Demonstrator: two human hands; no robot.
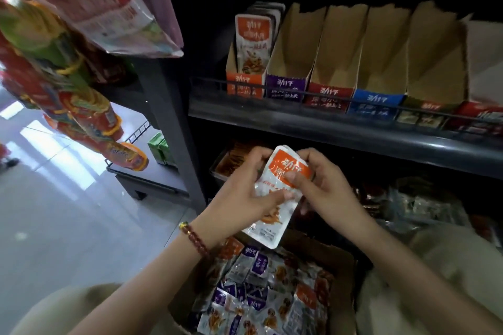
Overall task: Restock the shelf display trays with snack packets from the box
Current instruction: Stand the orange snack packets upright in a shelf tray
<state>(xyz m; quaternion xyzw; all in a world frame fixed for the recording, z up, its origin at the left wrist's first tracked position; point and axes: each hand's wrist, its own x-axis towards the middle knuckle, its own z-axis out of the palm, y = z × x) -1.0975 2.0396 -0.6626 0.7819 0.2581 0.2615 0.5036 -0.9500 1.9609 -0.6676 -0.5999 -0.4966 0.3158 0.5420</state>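
Running across the far side, the dark shelf (326, 130) carries a row of display trays (381, 62) behind its front rail. Near the person, low in the scene, sits the open cardboard box (340, 261), heaped with loose orange and purple packets. Of the trays, only the orange tray (243, 84) at the far left holds stock. The purple tray (288, 87) beside it and those to its right look empty.

Between box and shelf, a small stack of orange-topped packets (288, 167) is held upright-ish, tilted left. The left hand (242, 198) grips it from the side with the thumb across the front. The right hand (326, 185) pinches its upper right edge, thumb on the face.

The step appears to be squaring the stack before loading. It would go best by aligning the edges, keeping the printed faces forward and the orange bands up, then sliding the stack in behind the packets already in the orange tray, matching colour to tray.
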